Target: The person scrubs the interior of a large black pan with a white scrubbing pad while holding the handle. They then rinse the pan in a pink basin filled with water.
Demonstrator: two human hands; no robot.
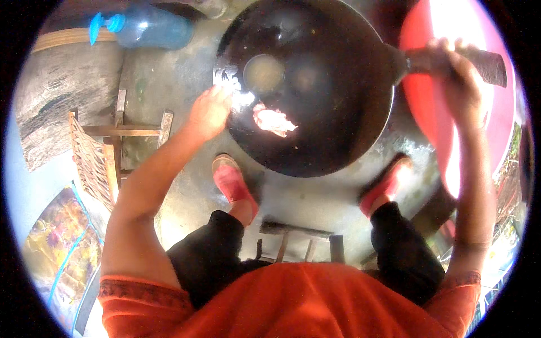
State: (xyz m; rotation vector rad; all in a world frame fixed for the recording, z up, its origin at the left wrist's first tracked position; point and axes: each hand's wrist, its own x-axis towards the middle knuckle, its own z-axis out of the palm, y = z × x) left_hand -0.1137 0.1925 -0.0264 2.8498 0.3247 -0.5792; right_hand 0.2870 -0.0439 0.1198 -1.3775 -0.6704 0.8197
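Note:
In front of me is a large dark wok [338,122] with a thick handle [492,69] pointing right. My right hand [465,82] is wrapped around that handle. At the wok's left side, the fingers of my left hand [211,112] reach over the rim to its inner wall. Bright glare hides those fingertips, so whether they pinch anything is unclear. A crumpled pale pinkish-white piece [274,120], of a material I cannot make out, lies inside the wok. Farther in shows a round, pale yellowish patch [264,72].
A red and pink plastic basin [422,101] stands at the right, partly under the handle. A low stool with a woven seat [93,164] is at the left. Behind it lies a blue plastic bottle [154,28]. Wooden stool parts [296,230] show between my feet on the concrete floor [304,198].

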